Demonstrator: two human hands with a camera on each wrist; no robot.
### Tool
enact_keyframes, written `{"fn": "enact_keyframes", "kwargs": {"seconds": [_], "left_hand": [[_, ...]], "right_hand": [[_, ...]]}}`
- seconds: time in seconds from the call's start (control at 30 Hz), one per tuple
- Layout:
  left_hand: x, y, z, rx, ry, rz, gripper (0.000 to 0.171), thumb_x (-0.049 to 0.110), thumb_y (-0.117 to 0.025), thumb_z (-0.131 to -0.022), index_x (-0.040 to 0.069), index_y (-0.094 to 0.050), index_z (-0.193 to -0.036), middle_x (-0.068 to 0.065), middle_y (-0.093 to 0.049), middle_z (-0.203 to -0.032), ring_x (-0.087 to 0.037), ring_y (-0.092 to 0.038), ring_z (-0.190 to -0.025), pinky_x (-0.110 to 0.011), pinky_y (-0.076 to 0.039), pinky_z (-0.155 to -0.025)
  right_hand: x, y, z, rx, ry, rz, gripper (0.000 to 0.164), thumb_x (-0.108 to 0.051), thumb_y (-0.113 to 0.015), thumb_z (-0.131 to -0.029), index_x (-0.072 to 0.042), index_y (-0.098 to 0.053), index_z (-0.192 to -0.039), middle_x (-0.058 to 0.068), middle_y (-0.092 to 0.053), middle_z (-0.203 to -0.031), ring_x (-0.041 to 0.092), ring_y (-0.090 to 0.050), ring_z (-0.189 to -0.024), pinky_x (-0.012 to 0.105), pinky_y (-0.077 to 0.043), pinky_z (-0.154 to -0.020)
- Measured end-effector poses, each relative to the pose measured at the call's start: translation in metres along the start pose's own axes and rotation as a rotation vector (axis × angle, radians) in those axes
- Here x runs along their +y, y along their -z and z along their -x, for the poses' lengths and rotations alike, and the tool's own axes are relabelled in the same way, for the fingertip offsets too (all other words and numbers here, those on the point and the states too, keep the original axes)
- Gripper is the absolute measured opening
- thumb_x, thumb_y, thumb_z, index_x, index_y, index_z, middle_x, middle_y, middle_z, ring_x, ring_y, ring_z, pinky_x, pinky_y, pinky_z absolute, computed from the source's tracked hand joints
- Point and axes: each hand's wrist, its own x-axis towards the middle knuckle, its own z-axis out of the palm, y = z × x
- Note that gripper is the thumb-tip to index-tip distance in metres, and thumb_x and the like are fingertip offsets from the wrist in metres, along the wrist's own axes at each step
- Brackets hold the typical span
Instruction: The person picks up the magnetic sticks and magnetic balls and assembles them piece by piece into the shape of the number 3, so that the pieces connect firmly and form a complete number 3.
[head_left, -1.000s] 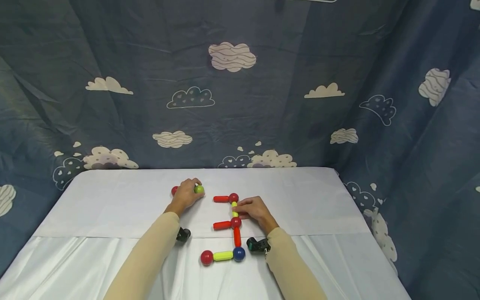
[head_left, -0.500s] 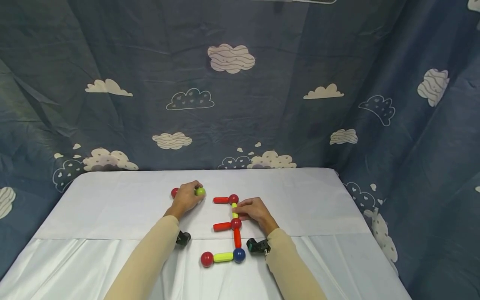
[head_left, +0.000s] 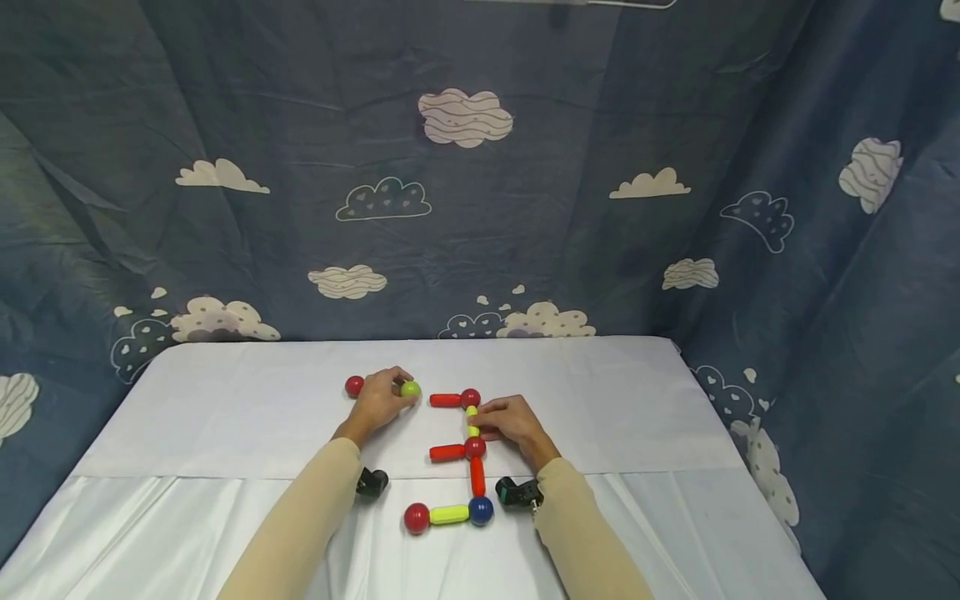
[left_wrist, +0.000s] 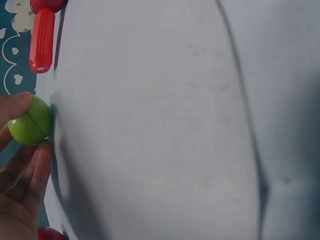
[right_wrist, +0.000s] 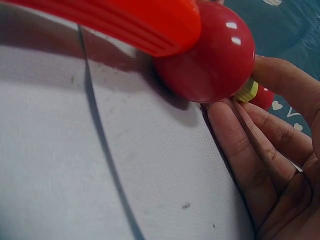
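Observation:
My left hand [head_left: 375,404] pinches a lime-green ball [head_left: 410,389] between thumb and fingers at the back of the table. The left wrist view shows the green ball [left_wrist: 31,122] with a thin seam line across it. My right hand [head_left: 516,422] pinches a yellow rod [head_left: 472,412] linking an upper red ball [head_left: 470,398] and a middle red ball [head_left: 476,447]. Each of these balls has a red rod pointing left, the upper rod [head_left: 446,400] ending near the green ball. Fingers hide most of the yellow rod [right_wrist: 247,92] in the right wrist view.
Below the middle ball, a red rod [head_left: 477,477] runs to a blue ball [head_left: 481,510]. From there another yellow rod [head_left: 450,514] reaches a red ball [head_left: 417,518]. A separate red ball [head_left: 354,386] lies left of my left hand on the white cloth [head_left: 600,400]. Behind hangs a dark cloud-print curtain [head_left: 525,233].
My left hand has shifted slightly right and nearer with the green ball, uncovering more of the separate red ball. My right hand stays in place on the yellow rod.

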Motion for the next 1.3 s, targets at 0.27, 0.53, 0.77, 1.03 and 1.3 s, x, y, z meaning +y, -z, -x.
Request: {"fn": "enact_keyframes", "kwargs": {"seconds": [0.27, 0.53, 0.77, 1.03, 1.3], "left_hand": [[0.0015, -0.0007, 0.0035, 0.0, 0.014, 0.033, 0.032, 0.02, -0.075, -0.084, 0.007, -0.067, -0.112, -0.005, -0.064, -0.094, -0.02, -0.054, -0.088, -0.039, -0.045, -0.082], [-0.0013, -0.0011, 0.0039, -0.02, 0.027, 0.066, 0.033, 0.02, -0.074, -0.084, 0.007, -0.067, -0.113, -0.007, -0.064, -0.099, -0.02, -0.056, -0.088, -0.035, -0.048, -0.079], [-0.0004, 0.0008, 0.0032, -0.009, -0.002, 0.066, 0.032, 0.02, -0.076, -0.082, 0.005, -0.069, -0.109, -0.006, -0.068, -0.099, -0.018, -0.058, -0.085, -0.034, -0.047, -0.078], [-0.0007, 0.0002, 0.0017, -0.047, 0.022, 0.099, 0.033, 0.023, -0.076, -0.082, 0.005, -0.069, -0.109, -0.005, -0.069, -0.096, -0.019, -0.059, -0.087, -0.033, -0.047, -0.076], [0.0018, -0.0023, 0.002, -0.059, 0.029, 0.11, 0.033, 0.022, -0.076, -0.082, 0.004, -0.069, -0.109, -0.006, -0.069, -0.096, -0.017, -0.061, -0.083, -0.031, -0.05, -0.074]], "right_hand": [[0.0001, 0.0003, -0.0002, -0.001, 0.005, -0.001, 0.025, -0.018, -0.082, -0.076, -0.004, -0.074, -0.097, 0.007, -0.069, -0.087, 0.013, -0.065, -0.064, 0.024, -0.054, -0.063], [0.0007, 0.0012, 0.0007, -0.014, 0.009, -0.006, 0.026, -0.019, -0.082, -0.077, -0.004, -0.074, -0.096, 0.007, -0.069, -0.086, 0.013, -0.066, -0.064, 0.024, -0.054, -0.064], [0.0006, 0.0017, 0.0, -0.021, 0.013, -0.015, 0.025, -0.019, -0.082, -0.077, -0.004, -0.074, -0.096, 0.007, -0.068, -0.086, 0.014, -0.066, -0.065, 0.024, -0.054, -0.064], [-0.0008, 0.001, -0.0013, -0.033, 0.013, -0.036, 0.027, -0.017, -0.082, -0.077, -0.003, -0.073, -0.098, 0.008, -0.068, -0.086, 0.015, -0.066, -0.069, 0.026, -0.055, -0.065], [0.0006, 0.0017, -0.0002, -0.018, -0.002, -0.041, 0.026, -0.016, -0.081, -0.077, -0.002, -0.073, -0.098, 0.008, -0.069, -0.085, 0.014, -0.065, -0.066, 0.025, -0.055, -0.064]]}}
